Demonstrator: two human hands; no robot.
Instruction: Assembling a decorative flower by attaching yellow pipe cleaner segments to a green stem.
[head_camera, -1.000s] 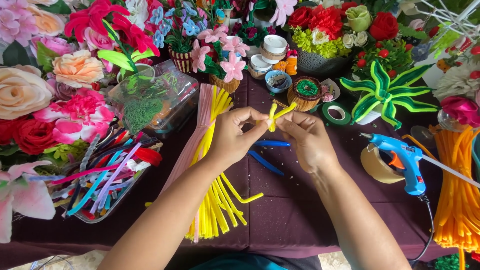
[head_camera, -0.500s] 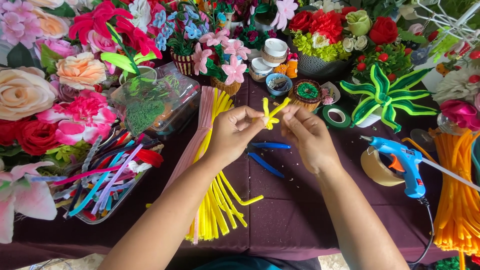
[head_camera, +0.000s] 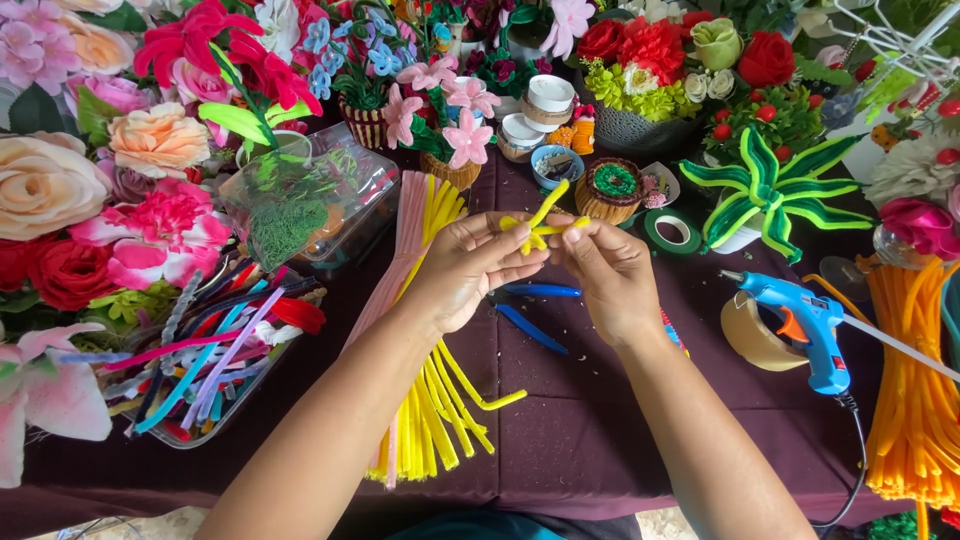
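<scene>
From my head view, my left hand (head_camera: 470, 268) and right hand (head_camera: 605, 275) both pinch the yellow stems (head_camera: 540, 225) above the counter (head_camera: 600, 420); I judge a loose pinch could let the twist spring apart; pliers (head_camera: 535, 310) lie just below.

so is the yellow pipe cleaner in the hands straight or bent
Bent: the yellow pipe cleaner is twisted, ends splaying between the left hand and right hand.

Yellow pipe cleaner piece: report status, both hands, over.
Left hand and right hand both pinch the yellow pipe cleaner piece, raised above the table. Blue pliers lie beneath. Nothing in the way.
</scene>
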